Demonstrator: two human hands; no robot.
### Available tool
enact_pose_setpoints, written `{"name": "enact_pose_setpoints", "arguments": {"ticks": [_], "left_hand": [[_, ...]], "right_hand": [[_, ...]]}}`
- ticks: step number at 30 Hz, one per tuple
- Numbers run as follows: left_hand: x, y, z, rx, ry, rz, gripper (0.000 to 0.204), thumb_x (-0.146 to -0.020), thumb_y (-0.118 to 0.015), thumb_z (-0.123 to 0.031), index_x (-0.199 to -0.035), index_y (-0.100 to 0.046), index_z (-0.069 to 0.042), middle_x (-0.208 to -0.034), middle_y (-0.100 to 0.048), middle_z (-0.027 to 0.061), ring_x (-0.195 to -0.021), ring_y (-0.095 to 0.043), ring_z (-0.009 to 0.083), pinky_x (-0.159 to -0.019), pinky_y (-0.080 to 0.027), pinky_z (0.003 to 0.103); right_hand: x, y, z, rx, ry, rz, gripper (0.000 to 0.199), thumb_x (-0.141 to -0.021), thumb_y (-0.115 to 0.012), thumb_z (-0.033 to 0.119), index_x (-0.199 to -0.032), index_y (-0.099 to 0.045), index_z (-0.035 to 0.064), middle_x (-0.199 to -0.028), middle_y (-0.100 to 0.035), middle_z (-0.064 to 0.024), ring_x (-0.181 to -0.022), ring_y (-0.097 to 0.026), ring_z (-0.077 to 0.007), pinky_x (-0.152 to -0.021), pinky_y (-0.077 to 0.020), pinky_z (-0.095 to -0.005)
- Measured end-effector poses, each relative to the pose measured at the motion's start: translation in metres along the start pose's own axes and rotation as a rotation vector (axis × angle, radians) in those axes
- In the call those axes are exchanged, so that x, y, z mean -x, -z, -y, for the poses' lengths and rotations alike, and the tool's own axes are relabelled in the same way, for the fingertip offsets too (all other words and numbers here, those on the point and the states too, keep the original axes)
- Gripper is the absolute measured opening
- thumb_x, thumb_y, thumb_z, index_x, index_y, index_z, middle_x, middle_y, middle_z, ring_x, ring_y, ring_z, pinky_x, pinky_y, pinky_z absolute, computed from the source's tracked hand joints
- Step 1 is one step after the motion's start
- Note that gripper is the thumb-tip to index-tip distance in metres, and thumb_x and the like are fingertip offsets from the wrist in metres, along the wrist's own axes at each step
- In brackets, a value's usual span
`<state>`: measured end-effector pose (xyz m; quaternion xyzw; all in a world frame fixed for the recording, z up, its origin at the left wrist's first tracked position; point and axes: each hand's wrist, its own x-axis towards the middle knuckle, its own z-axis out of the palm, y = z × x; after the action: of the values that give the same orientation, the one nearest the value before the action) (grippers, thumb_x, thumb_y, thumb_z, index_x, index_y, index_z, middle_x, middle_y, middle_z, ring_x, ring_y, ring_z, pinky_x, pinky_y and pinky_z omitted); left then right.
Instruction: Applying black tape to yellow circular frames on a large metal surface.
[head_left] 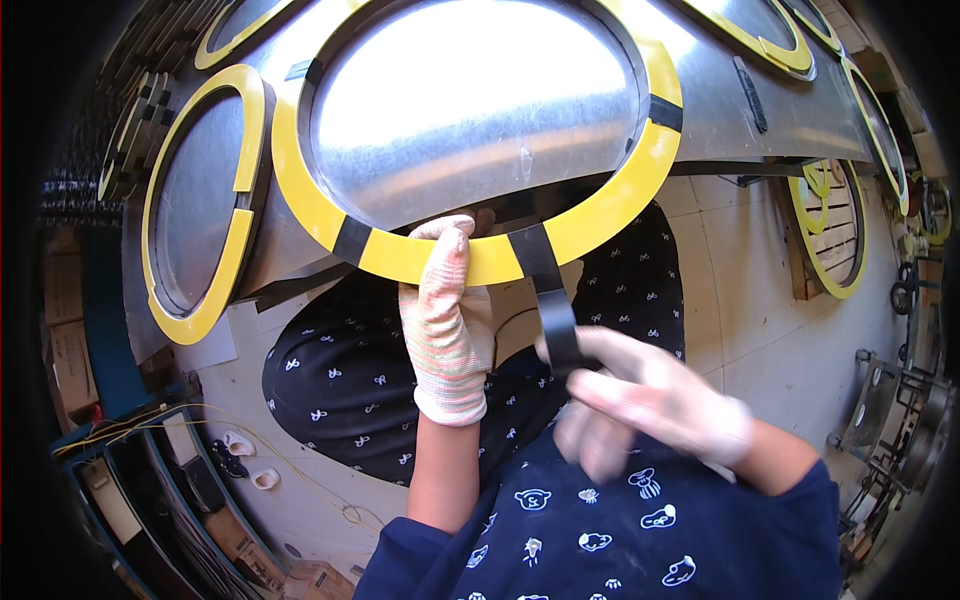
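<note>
Head view: your left hand point(447, 330) is clasping the near side of the large yellow ring point(620, 208), which is jutting past the metal table's point(705, 115) edge, while your blurred right hand point(650, 395) is pinching the lower end of black tape point(557, 318) that is running down from the ring.

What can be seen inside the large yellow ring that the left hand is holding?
Through the yellow ring shows a shiny metal table, with bright glare over much of it. Whatever lies directly behind the ring's band and the left hand is covered.
</note>
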<state>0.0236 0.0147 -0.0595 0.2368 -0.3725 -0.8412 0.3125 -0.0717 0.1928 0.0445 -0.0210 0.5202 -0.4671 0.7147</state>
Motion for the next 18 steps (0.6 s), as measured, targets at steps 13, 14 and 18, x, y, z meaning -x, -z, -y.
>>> {"name": "enact_pose_setpoints", "arguments": {"ticks": [13,14,18], "left_hand": [[0.001,-0.003,0.017,-0.323,0.146,0.246,0.073,-0.078,-0.092,-0.006,-0.141,-0.055,-0.002,-0.126,-0.067,0.0102,-0.109,-0.07,0.0221,-0.1,-0.057,0.036],[-0.003,-0.001,0.021,-0.186,0.173,0.253,0.067,-0.082,-0.089,-0.004,-0.14,-0.055,-0.001,-0.123,-0.068,0.0119,-0.111,-0.069,0.0224,-0.097,-0.06,0.037],[-0.015,0.005,0.041,-0.39,0.001,0.311,0.041,-0.099,-0.07,-0.006,-0.137,-0.055,-0.002,-0.122,-0.066,0.0126,-0.111,-0.068,0.023,-0.1,-0.058,0.037]], "right_hand": [[0.041,0.123,0.063,0.901,0.677,-1.185,0.042,-0.097,-0.071,0.03,-0.132,-0.063,0.0087,-0.12,-0.066,-0.0137,-0.116,-0.064,-0.0298,-0.101,-0.0526,-0.0427],[0.042,0.133,0.078,1.1,0.67,-1.533,0.04,-0.097,-0.07,0.034,-0.126,-0.065,0.0074,-0.119,-0.065,-0.0144,-0.115,-0.064,-0.032,-0.1,-0.0537,-0.0437],[0.006,0.209,0.096,1.344,0.33,-1.516,0.039,-0.094,-0.07,0.038,-0.116,-0.065,0.0069,-0.123,-0.065,-0.0158,-0.118,-0.064,-0.0321,-0.102,-0.0532,-0.0436]]}}
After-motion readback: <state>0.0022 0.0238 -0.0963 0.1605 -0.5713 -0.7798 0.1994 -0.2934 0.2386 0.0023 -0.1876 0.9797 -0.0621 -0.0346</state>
